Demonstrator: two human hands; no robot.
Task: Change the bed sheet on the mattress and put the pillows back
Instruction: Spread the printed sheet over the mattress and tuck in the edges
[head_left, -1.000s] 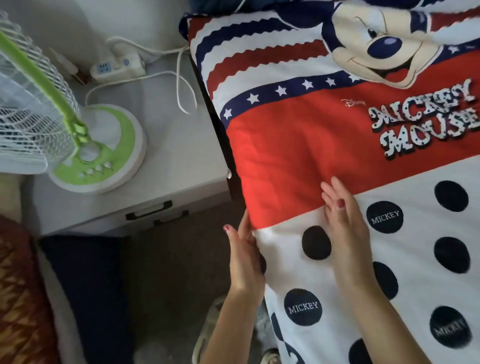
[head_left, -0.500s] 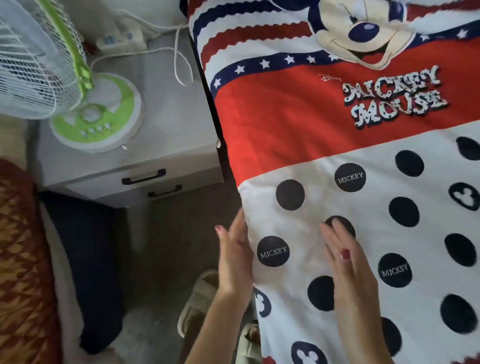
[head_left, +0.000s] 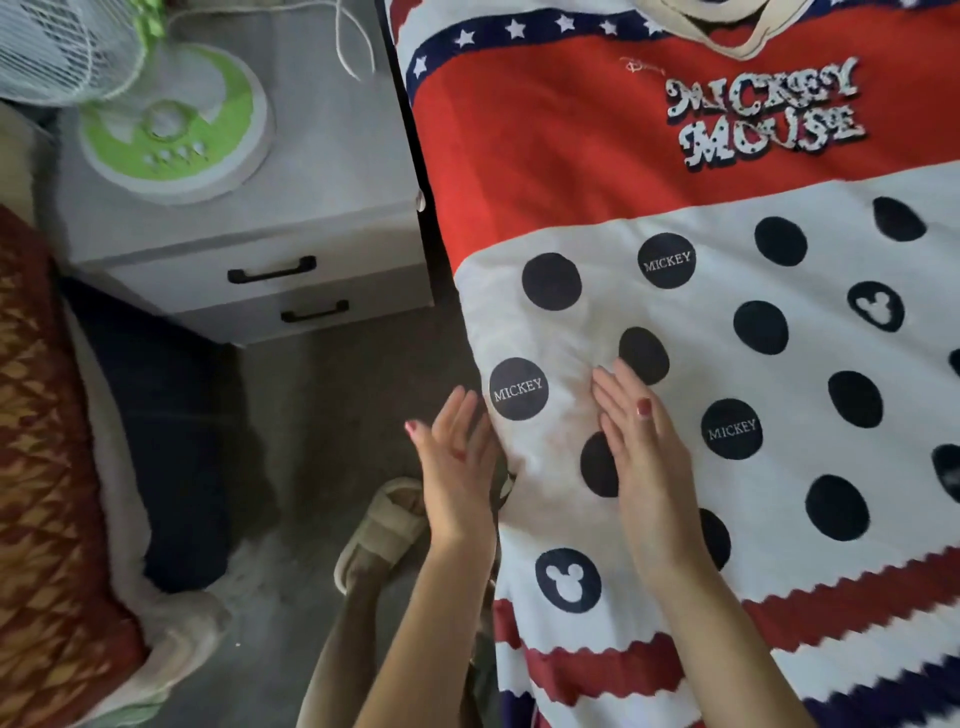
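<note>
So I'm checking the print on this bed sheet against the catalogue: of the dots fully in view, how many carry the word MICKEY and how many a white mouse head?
MICKEY word dots: 3
Mouse-head dots: 2
Total of marked dots: 5
Dots cut off at the right edge are not counted.

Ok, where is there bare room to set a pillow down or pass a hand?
Free: sheet ahead of the right hand, and nightstand top between fan base and bed. Crowded: floor gap by the left hand, with a slipper.
</note>
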